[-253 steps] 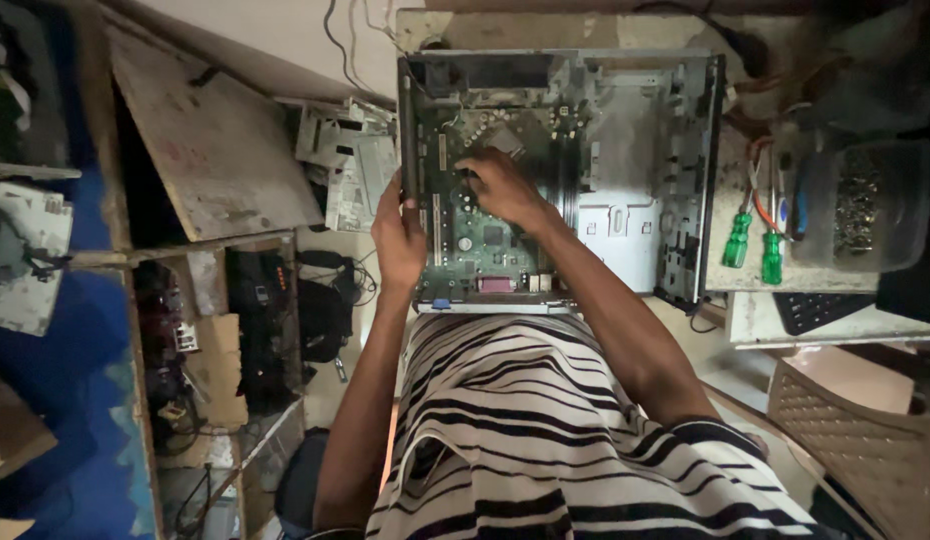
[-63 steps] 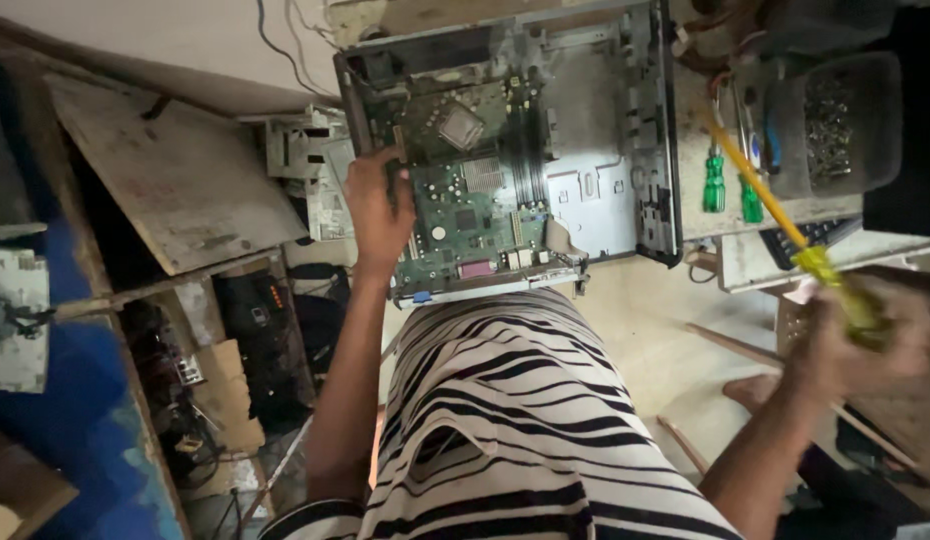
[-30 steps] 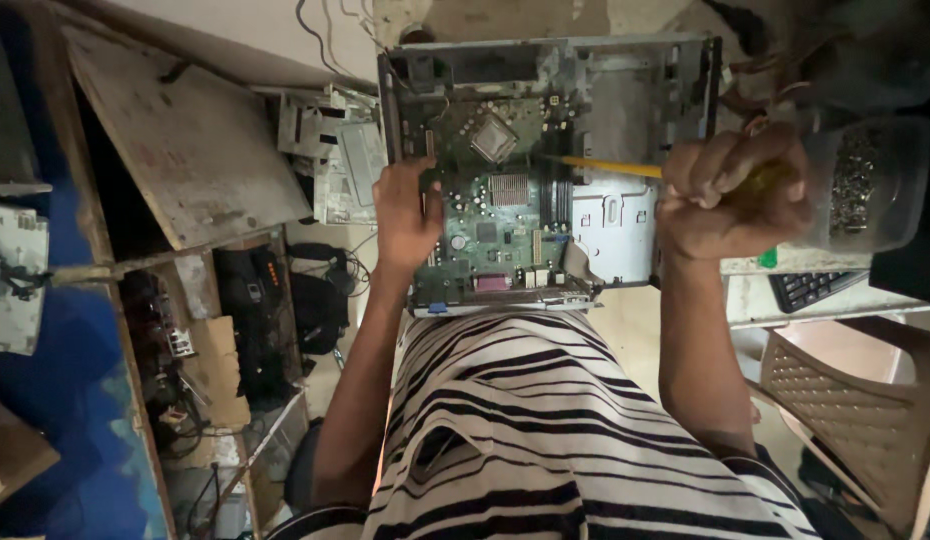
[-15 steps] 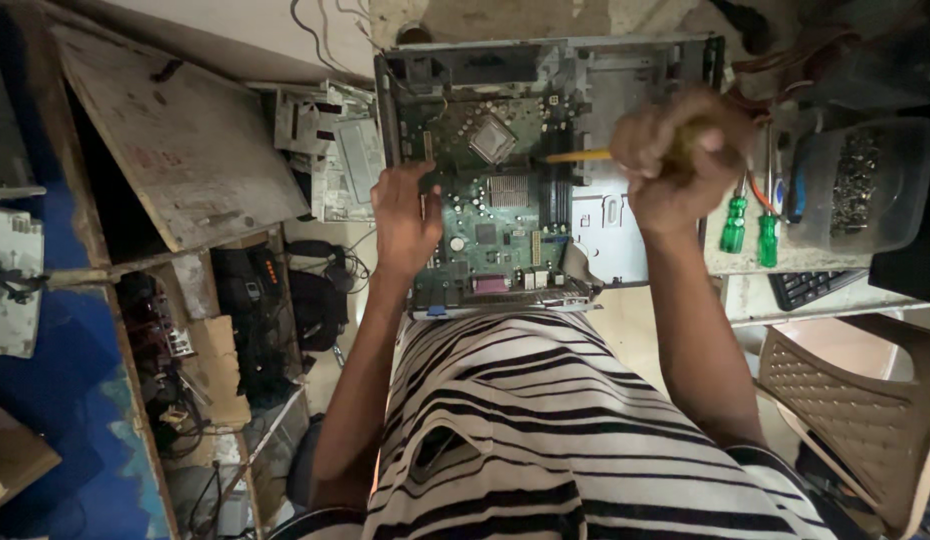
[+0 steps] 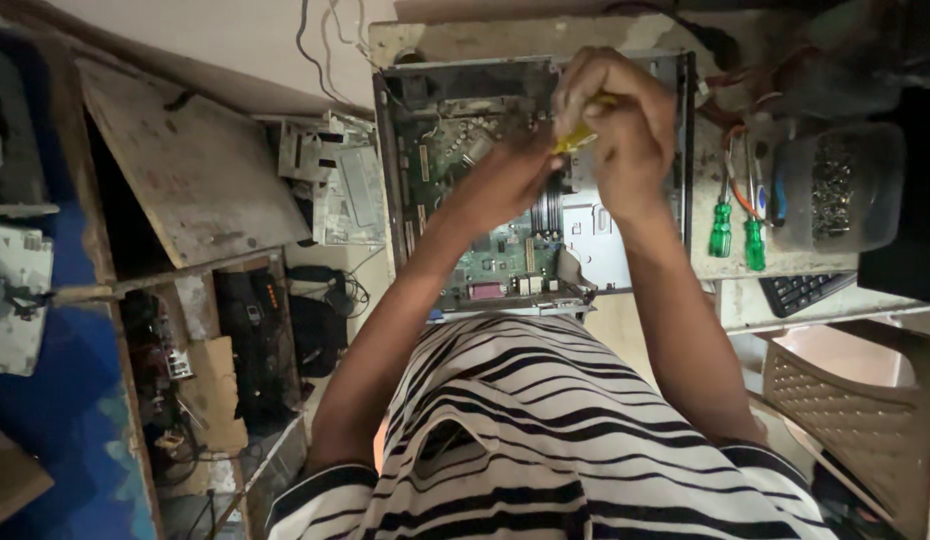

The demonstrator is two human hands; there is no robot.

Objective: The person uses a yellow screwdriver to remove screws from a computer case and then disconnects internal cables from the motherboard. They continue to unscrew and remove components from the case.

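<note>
dim indoor light | dark right corner | hands slightly blurred | edges warped

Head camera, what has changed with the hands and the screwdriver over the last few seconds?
The right hand fetched a yellow screwdriver from the side and brought it over the open computer case. The left hand left the board's edge to join it. The green screwdrivers stayed put.

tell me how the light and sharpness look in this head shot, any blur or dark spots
Head view: dim, warm indoor light; the open computer case is fairly lit, while the right edge and the shelves at left fall into shadow. The right hand gripping the yellow screwdriver and the left hand look slightly soft; the striped shirt is sharper. Wide-angle bending shows at the frame edges.
</note>
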